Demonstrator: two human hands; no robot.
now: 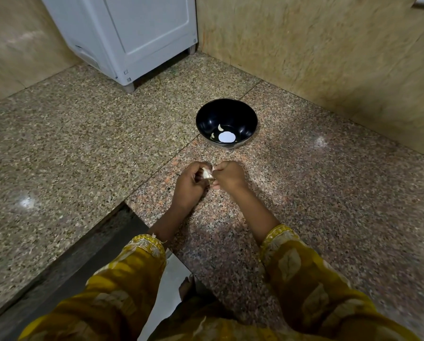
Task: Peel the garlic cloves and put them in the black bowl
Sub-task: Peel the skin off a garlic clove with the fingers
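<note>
A black bowl (227, 112) stands on the granite counter ahead of my hands, with two peeled garlic cloves (220, 127) lying in it beside a round white spot at its bottom. A white garlic piece (206, 174) with papery skin sits between my hands, just in front of the bowl. My left hand (190, 184) grips it with curled fingers. My right hand (228, 177) pinches its skin at the right side. Most of the garlic is hidden by my fingers.
A white appliance (132, 33) stands at the back on short legs. Beige stone walls (316, 52) close the counter's back and right side. The counter edge drops to a dark step (87, 244) at the lower left. Yellow patterned sleeves cover my forearms.
</note>
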